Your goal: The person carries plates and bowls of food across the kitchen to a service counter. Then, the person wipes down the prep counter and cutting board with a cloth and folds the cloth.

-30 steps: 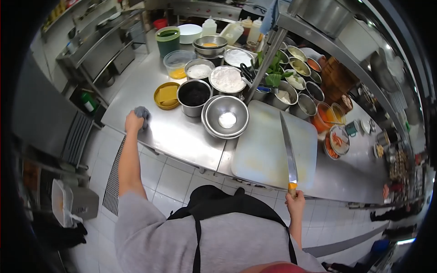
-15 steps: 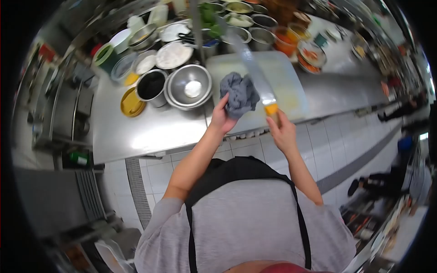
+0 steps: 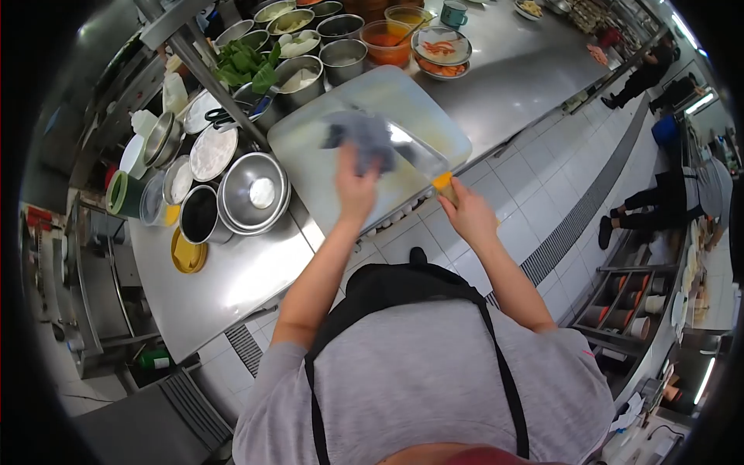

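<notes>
My right hand (image 3: pixel 470 213) is closed around the yellow handle of a large knife (image 3: pixel 422 155), whose broad shiny blade points up and left above the cutting board. My left hand (image 3: pixel 357 182) grips a crumpled grey cloth (image 3: pixel 364 138), blurred by motion, close to the blade's left side. Whether the cloth touches the blade I cannot tell. Beneath both lies a whitish, stained cutting board (image 3: pixel 310 132) on the steel counter.
Left of the board stand nested steel bowls (image 3: pixel 254 194), a dark-filled pot (image 3: pixel 203 215) and a yellow lid (image 3: pixel 188 252). Behind it are leafy greens (image 3: pixel 248 66), several steel containers and an orange-filled tub (image 3: pixel 386 45). Other people (image 3: pixel 659 198) are at the right.
The view has turned, so the counter appears rotated. My left hand has moved the cloth left relative to the knife. The blade is tilted further left, and both hands keep their holds.
</notes>
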Available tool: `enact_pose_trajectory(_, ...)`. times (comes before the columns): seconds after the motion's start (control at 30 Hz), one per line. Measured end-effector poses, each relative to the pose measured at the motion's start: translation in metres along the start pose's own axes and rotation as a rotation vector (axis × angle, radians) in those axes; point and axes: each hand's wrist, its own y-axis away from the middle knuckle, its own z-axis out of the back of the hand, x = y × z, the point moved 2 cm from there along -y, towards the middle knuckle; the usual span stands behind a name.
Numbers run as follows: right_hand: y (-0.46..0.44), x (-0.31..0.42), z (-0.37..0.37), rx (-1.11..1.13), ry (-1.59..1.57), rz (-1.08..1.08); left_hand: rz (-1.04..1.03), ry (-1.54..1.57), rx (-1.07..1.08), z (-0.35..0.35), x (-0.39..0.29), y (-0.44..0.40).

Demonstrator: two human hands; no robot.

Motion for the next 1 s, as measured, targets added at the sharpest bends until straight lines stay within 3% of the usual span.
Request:
enact_pose_trajectory(0.03, -0.005, 0.005, -0.001, -0.009, 0.082, 0.049, -0.215, -0.256, 0.090, -0.019, -0.001, 0.009)
enact_pose_trajectory(0.1, -0.007, 0.014, -0.001, 0.048, 0.122, 0.055, -0.464, -0.475, 0.334, -0.048, -0.018, 0.016)
enact_pose_trajectory(0.3, 0.003, 0.009, 0.023, 0.056, 0.067, 0.019, -0.501, -0.432, 0.329, -0.050, 0.002, -0.003)
enact_pose_trajectory(0.6, 0.021, -0.010, 0.043, 0.179, 0.009, -0.084, -0.377, -0.648, 0.151, -0.010, 0.061, -0.047)
enact_pose_trajectory(0.77, 0.025, -0.051, 0.043, 0.195, -0.083, -0.093, -0.219, -1.053, 0.136, 0.017, 0.107, -0.060)
enact_pose_trajectory(0.83, 0.015, -0.073, 0.048, 0.077, -0.219, -0.180, -0.151, -1.138, 0.145, 0.022, 0.109, -0.056)
enact_pose_trajectory(0.9, -0.018, -0.070, 0.069, 0.048, -0.226, -0.106, -0.028, -1.044, 0.250, 0.013, 0.093, -0.053)
enact_pose_trajectory(0.93, -0.040, -0.073, 0.070, 0.051, -0.151, 0.033, -0.024, -1.046, 0.237, 0.009, 0.090, -0.049)
enact_pose_trajectory(1.0, -0.091, -0.068, 0.066, 0.147, -0.037, 0.231, -0.128, -1.098, 0.386, 0.002, 0.081, -0.028)
